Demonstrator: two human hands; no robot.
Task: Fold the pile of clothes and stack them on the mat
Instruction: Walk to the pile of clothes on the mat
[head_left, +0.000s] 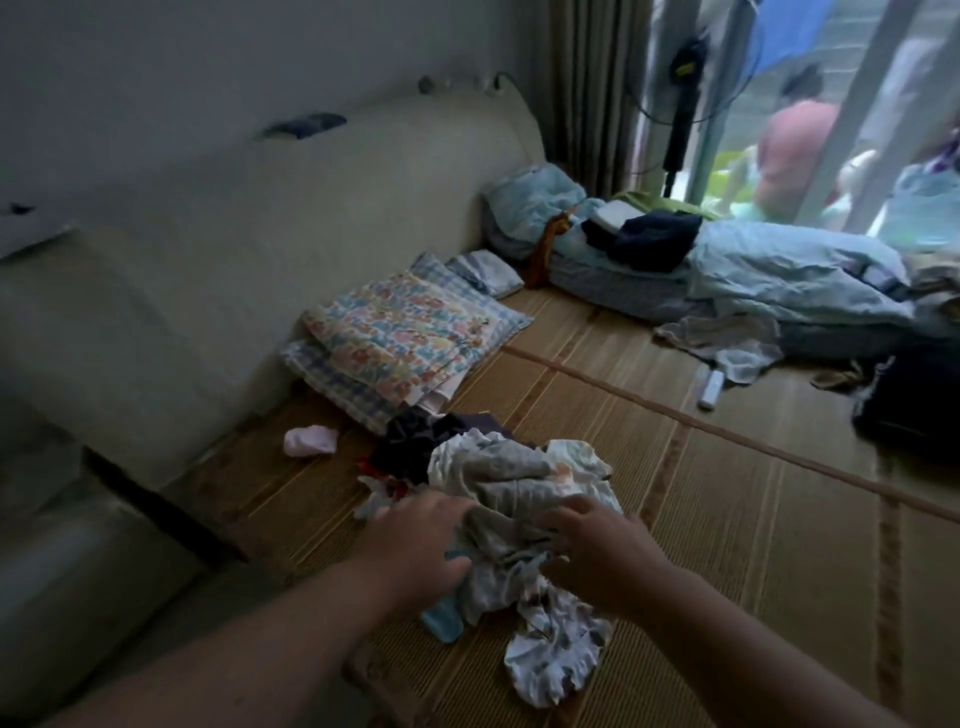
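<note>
One crumpled heap of clothes (519, 483), pale printed cotton over dark pieces, is seen at lower centre on the ribbed straw mat (753, 545). The grip of the left hand (415, 540) is clamped on the pale fabric; the right hand (597, 556) is laid on it, fingers apart. One pink sock (310, 440) and one folded floral stack (395, 343) are seen beyond.

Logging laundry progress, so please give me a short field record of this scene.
surface: woven mat
pile: unfolded, pale garment on top, dark garment behind it
left hand: grips pale garment
right hand: fingers spread on pale garment
aside: pink sock; folded floral cloth beyond the pile
</note>
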